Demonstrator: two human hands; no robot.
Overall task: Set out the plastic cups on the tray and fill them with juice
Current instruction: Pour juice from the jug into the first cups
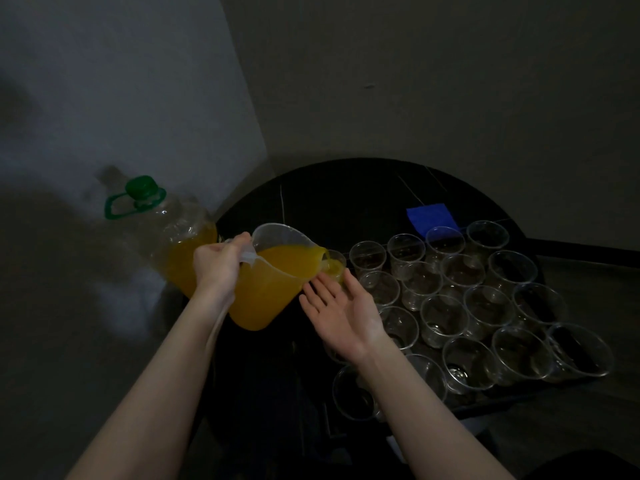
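Cup being filled [335, 268]: at the tray's far left corner, taking orange juice from the spout.
Pitcher [273, 282]: tilted right, spout over that cup.
Left hand [218, 263]: grips the pitcher's handle.
Right hand [341, 308]: fingers straight, palm up, just beside the cup, holding nothing.
Other cups [485, 306]: clear, in rows across the tray [485, 400].
Bottle [166, 233]: green-capped, at the table's [346, 195] left edge.
Blue patch [431, 218]: behind the tray.
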